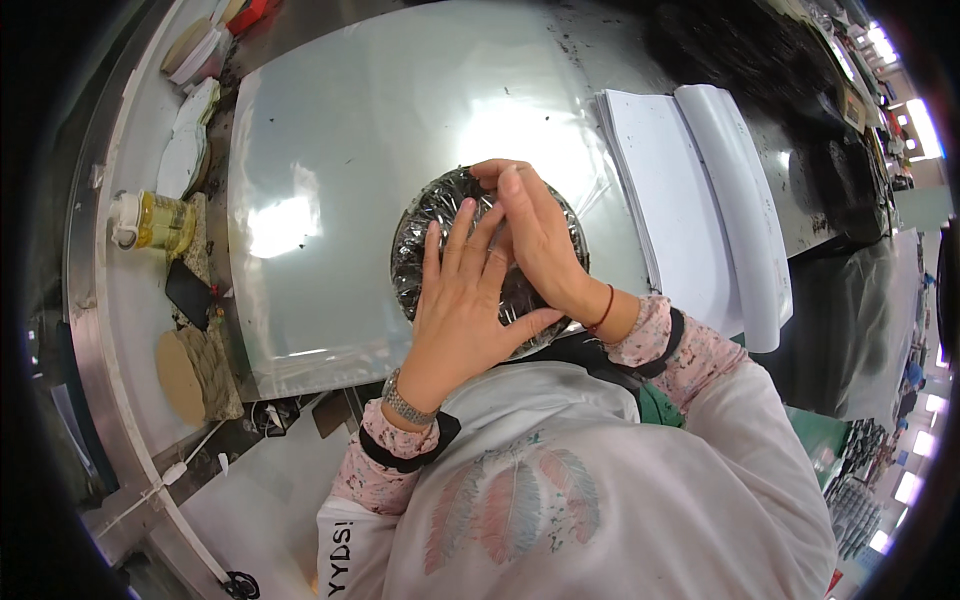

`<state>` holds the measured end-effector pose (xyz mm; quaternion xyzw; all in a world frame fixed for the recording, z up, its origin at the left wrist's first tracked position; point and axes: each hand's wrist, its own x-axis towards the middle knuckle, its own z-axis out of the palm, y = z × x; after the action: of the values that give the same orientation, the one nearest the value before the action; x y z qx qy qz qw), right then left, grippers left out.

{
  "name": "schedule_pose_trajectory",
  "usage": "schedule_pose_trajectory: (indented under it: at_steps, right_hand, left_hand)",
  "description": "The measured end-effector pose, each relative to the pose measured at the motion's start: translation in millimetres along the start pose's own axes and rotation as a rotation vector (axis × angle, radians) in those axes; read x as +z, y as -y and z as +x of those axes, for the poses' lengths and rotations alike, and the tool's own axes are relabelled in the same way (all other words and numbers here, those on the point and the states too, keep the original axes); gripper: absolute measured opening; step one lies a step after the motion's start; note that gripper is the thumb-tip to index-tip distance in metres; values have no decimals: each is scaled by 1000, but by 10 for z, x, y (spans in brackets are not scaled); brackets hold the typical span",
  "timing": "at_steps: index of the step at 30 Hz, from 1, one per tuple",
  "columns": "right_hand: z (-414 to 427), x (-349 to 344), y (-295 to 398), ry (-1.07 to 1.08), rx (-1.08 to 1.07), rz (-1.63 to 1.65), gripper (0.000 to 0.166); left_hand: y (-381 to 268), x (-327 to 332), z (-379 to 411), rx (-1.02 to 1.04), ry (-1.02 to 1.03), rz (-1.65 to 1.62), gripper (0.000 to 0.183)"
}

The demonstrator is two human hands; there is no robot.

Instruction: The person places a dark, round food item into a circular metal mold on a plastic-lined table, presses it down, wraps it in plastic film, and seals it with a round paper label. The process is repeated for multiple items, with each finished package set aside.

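A round dark item covered in crinkled clear plastic film (pixel 412 259) lies at the edge of a table sheeted with clear plastic (pixel 360 150), close to my body. My left hand (pixel 465 307) is spread flat over the film, fingers apart, with a metal watch at the wrist. My right hand (pixel 536 232) rests on the film's upper right part, its fingers bent and partly over the left fingertips. Whether it pinches any film cannot be told. What lies under the film is mostly hidden by both hands and glare.
A stack of white paper sheets (pixel 660 165) with a rolled edge lies to the right. Dark fibrous material (pixel 735 60) is at the upper right. On the left stand a yellow bottle with a white cap (pixel 169 223), a black flat piece (pixel 189 292) and brown oval pieces (pixel 180 375).
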<state>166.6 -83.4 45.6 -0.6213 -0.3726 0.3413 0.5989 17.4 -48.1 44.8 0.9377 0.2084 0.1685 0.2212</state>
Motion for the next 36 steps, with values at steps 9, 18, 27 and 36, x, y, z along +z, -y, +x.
schedule_pose_trajectory:
  at_steps: [9,18,27,36]
  right_hand:
    - [21,-951,308,-95,12,338,45]
    - [-1022,-4258,-1513,-756,335,-1636,65]
    - [-24,-2896,516,420,390,-536,45]
    - [295,-3040,-383,-107,-73,-1285,45]
  left_hand:
    - [-49,74,58,-32,-59,63,45]
    - [-87,31,82,-9,-12,64,44]
    - [-103,-4,52,-35,-14,96,45]
    - [-89,30,85,-33,8,85,48]
